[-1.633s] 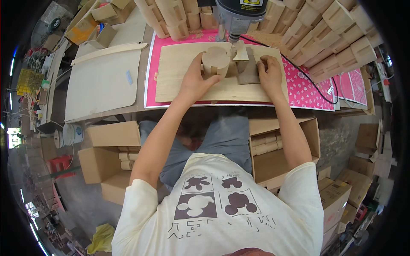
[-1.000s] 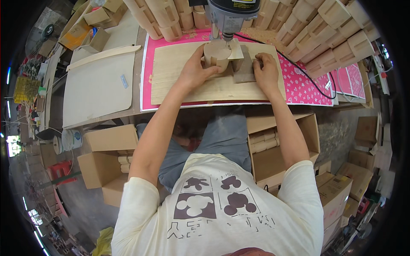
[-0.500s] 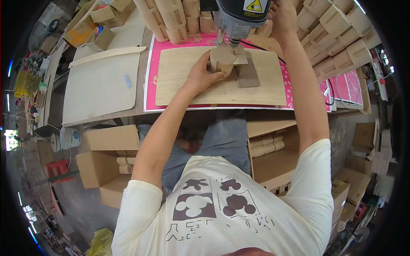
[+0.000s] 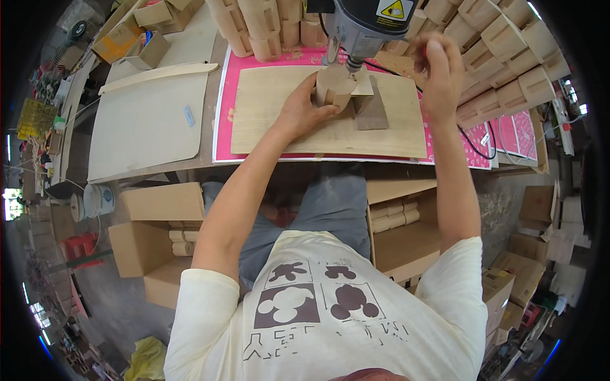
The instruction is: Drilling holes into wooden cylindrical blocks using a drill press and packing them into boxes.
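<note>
My left hand (image 4: 300, 113) holds a rounded pale wooden block (image 4: 333, 90) from its left side, thumb in front and fingers behind. The block stands under the chuck (image 4: 354, 64) of a grey and black drill press (image 4: 370, 28); whether the bit touches it I cannot make out. A small light wooden stop piece (image 4: 363, 91) meets the block's right side, beside a brown strip (image 4: 373, 114). These rest on a flat wooden board (image 4: 273, 136). To the right of the press head, my right hand (image 4: 440, 76) is curled around the end of its lever, where a bit of red shows.
Stacked wooden pieces (image 4: 502, 63) rise at the back right, with taller stacks (image 4: 257, 28) at the back left. Pink patterned sheeting (image 4: 223, 136) lies under the board. A black cable (image 4: 473, 145) runs along the right. Open cartons (image 4: 136, 247) with wooden pieces stand below the table.
My right hand has come down and toward me, from beside the top of the press head. My left hand keeps its hold on the block. The view has shifted slightly.
</note>
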### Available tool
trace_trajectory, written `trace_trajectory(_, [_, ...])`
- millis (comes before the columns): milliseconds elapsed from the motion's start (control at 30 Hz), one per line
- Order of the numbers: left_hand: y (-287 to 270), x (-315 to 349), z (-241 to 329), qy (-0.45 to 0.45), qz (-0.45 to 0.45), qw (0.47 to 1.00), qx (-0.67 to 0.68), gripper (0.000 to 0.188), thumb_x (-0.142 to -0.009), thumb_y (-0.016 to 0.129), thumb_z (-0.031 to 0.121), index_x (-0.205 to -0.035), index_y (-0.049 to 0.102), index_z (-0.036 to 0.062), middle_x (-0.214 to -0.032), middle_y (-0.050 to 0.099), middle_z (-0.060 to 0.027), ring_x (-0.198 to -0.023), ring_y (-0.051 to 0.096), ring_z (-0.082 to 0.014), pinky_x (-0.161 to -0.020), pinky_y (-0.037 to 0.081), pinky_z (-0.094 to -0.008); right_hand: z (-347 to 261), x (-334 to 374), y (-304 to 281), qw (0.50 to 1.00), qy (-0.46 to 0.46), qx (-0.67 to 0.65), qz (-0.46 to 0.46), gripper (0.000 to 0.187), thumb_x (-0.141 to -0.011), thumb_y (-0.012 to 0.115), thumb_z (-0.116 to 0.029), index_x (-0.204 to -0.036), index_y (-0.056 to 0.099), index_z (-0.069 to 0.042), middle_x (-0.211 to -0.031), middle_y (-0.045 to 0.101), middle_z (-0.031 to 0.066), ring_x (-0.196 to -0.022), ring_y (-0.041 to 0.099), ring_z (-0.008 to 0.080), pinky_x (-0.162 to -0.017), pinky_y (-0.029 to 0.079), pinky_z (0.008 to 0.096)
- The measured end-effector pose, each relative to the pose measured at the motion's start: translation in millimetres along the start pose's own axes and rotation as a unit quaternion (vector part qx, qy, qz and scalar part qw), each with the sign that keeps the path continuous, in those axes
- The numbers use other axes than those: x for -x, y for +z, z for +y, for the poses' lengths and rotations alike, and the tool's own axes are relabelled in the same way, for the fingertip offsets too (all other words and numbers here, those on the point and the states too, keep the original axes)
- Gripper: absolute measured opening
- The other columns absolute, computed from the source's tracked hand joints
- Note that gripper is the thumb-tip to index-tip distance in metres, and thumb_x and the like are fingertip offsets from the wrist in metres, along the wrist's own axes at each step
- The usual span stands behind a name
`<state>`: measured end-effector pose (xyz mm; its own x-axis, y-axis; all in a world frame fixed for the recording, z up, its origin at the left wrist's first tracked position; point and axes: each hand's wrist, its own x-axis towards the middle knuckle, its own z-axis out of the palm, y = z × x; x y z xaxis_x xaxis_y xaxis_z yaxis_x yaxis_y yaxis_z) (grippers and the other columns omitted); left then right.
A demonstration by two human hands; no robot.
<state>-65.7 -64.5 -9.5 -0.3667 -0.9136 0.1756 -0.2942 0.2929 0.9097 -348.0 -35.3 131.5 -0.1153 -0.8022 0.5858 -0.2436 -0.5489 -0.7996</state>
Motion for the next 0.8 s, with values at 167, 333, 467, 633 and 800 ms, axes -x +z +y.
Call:
trace_trajectory(167, [-1, 1, 6, -0.018, -0.001, 1.0, -0.015, 0.097, -0.087, 0.098, 0.024, -0.169, 0.05, 0.0064, -0.154, 0.071, -0.0208, -0.138, 0.07, -0.0355, -0.119, 0.054, -0.0438, 0, 33, 25, 0.994, -0.067, -0.045, 0.071, 0.026, -0.118, 0.067, -0.021, -0.139, 0.069, -0.005, -0.119, 0.073, -0.0003, -0.09, 0.058, 0.0068, -0.08, 0.049, 0.0235])
trace_trajectory(333, [0, 4, 10, -0.01, -0.002, 1.0, -0.01, 0.096, -0.088, 0.097, 0.025, -0.169, 0.05, 0.0064, -0.154, 0.071, -0.0196, -0.137, 0.07, -0.0336, -0.118, 0.054, -0.0433, -7, -35, 17, 0.995, -0.01, 0.074, 0.07, 0.032, -0.12, 0.061, -0.029, -0.136, 0.07, -0.002, -0.125, 0.078, 0.0078, -0.089, 0.064, 0.0095, -0.078, 0.052, 0.0259])
trace_trajectory(467, [0, 4, 6, -0.01, 0.005, 1.0, -0.007, 0.096, -0.088, 0.098, 0.025, -0.169, 0.05, 0.0063, -0.153, 0.071, -0.0205, -0.135, 0.07, -0.0337, -0.117, 0.054, -0.0425, -2, -100, 27, 0.998, 0.031, 0.034, 0.039, 0.029, -0.116, 0.064, -0.038, -0.12, 0.08, -0.013, -0.093, 0.069, -0.0045, -0.074, 0.057, 0.0081, -0.063, 0.041, 0.0246])
trace_trajectory(633, [0, 3, 3, -0.011, 0.006, 1.0, 0.003, 0.098, -0.086, 0.099, 0.026, -0.169, 0.051, 0.0061, -0.15, 0.072, -0.0224, -0.135, 0.07, -0.0353, -0.117, 0.055, -0.0426, 19, -106, 23, 0.991, 0.116, -0.04, 0.045, 0.032, -0.115, 0.067, -0.041, -0.122, 0.08, -0.012, -0.094, 0.069, -0.0052, -0.081, 0.058, 0.008, -0.067, 0.044, 0.0273])
trace_trajectory(800, [-7, 10, 5, -0.05, 0.014, 0.998, -0.021, 0.093, -0.084, 0.1, 0.026, -0.162, 0.055, 0.0025, -0.147, 0.073, -0.0225, -0.136, 0.07, -0.0362, -0.116, 0.055, -0.0441, 73, -47, -7, 0.985, 0.155, 0.063, 0.049, 0.046, -0.119, 0.059, -0.041, -0.137, 0.072, -0.001, -0.121, 0.078, 0.0097, -0.092, 0.067, 0.0132, -0.077, 0.053, 0.0291])
